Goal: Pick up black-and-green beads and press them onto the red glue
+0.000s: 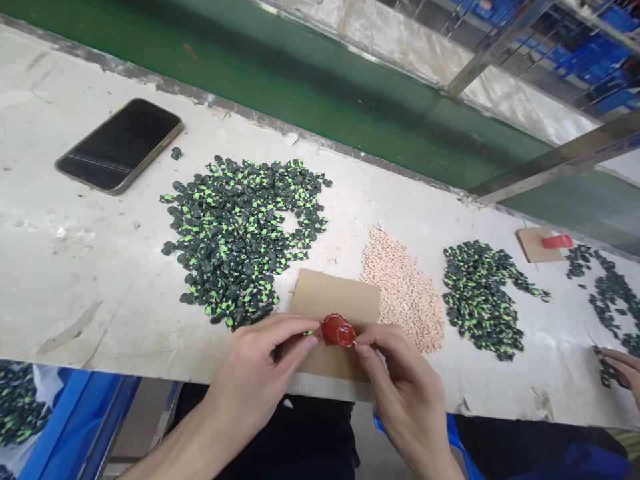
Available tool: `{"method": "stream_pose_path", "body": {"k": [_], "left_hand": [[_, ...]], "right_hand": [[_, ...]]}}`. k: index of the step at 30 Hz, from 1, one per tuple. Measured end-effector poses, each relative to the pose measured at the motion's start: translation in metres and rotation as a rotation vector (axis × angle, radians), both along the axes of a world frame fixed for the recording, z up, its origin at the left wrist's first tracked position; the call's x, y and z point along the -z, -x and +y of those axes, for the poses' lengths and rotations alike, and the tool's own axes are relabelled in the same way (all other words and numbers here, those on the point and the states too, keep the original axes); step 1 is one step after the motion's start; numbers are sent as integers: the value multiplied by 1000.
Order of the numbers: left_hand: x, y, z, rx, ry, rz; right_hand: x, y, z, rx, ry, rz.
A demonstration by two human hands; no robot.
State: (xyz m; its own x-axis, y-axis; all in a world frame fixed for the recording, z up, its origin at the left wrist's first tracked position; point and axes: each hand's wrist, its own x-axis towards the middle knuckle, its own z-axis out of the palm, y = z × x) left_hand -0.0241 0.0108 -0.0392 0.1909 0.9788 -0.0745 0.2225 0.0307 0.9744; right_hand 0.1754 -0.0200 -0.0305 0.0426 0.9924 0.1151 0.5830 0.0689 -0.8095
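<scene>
Both my hands meet at the near edge of the white bench over a brown cardboard square (336, 300). My left hand (260, 373) has its fingers pinched on a small dark part with a green mark, pressed toward a red round tool (339, 331). My right hand (400, 387) pinches the other side of that red tool. A large pile of black-and-green small parts (240, 233) lies just beyond my left hand. A heap of pale pink pellets (405, 290) lies just beyond my right hand.
A black phone (120, 145) lies at the far left of the bench. Further right are another black-and-green pile (483, 293), a second cardboard with a red tool (557, 241), and another person's hand (623, 370). A green conveyor belt (300, 80) runs behind. Blue bins sit below.
</scene>
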Motion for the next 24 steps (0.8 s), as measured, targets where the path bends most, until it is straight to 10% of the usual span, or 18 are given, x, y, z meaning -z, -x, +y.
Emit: {"method": "stream_pose_path", "body": {"k": [12, 24], "left_hand": [[-30, -7, -2, -130, 282, -232], [-47, -21, 2, 63, 558, -459]], "right_hand": [[-19, -2, -8, 98, 207, 450], [-36, 10, -18, 80, 301, 754]]}}
